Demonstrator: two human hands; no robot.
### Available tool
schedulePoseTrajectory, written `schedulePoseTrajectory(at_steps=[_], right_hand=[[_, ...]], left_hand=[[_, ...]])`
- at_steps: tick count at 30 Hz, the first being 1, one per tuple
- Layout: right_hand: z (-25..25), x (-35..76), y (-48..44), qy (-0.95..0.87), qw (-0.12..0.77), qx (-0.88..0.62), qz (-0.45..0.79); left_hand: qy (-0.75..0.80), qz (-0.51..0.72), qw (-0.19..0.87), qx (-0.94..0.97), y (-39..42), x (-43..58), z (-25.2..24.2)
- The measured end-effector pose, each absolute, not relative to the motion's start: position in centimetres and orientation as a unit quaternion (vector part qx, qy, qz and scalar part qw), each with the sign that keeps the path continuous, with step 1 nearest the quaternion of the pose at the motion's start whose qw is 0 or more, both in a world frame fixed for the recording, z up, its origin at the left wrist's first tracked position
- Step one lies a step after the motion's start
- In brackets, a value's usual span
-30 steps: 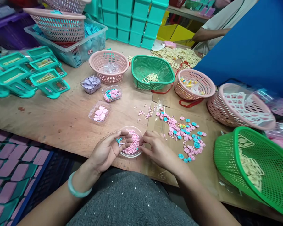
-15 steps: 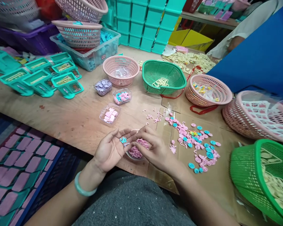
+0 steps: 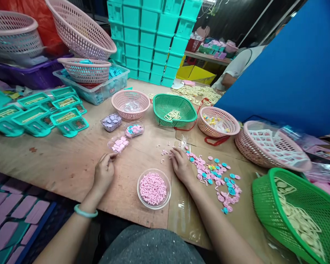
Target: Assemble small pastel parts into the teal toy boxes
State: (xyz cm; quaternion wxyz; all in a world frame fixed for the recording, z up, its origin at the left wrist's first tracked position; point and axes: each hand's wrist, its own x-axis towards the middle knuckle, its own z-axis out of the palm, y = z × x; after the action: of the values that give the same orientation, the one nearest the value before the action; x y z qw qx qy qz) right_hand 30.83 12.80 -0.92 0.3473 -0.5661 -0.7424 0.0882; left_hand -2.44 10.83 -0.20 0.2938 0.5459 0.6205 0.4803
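Left hand [image 3: 103,171] curled, grip unclear, right hand [image 3: 182,167] loosely open — bowl [image 3: 168,191] of pink pieces [image 3: 153,188]

2 green baskets [image 3: 265,200] hold cream pieces [image 3: 299,218] — teal boxes [image 3: 147,40] stand stacked at the back, a blue panel [image 3: 286,73] slanting at right.

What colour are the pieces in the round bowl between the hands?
The pieces in the bowl are pink, clearest in the head view.

We see a matt wooden worktop [image 3: 63,167], a glossy clear bowl [image 3: 168,191] (smooth-walled) and plastic-looking pink hooks [image 3: 153,188].
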Motion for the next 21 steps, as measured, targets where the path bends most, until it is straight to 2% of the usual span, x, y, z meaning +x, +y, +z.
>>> schedulePoseTrajectory(at_steps=[4,8,13,17,21], right_hand=[[-3.1,31.4,13.4,-0.742,0.277,-0.6,0.112],[-3.2,29.1,15.2,-0.709,0.212,-0.659,0.139],[-2.4,25.6,17.0,-0.689,0.171,-0.69,0.145],[-2.0,25.1,16.9,-0.711,0.212,-0.654,0.149],[-1.8,27.0,17.8,-0.627,0.25,-0.728,0.12]], left_hand=[[0.598,0.427,0.24,0.634,11.8,-2.6,-0.6],[0.603,0.412,0.212,0.649,10.5,-1.7,0.1],[0.566,0.491,0.277,0.602,9.7,1.2,3.4],[0.523,0.446,0.354,0.634,13.5,4.3,3.3],[0.477,0.338,0.31,0.75,19.0,8.2,0.4]])
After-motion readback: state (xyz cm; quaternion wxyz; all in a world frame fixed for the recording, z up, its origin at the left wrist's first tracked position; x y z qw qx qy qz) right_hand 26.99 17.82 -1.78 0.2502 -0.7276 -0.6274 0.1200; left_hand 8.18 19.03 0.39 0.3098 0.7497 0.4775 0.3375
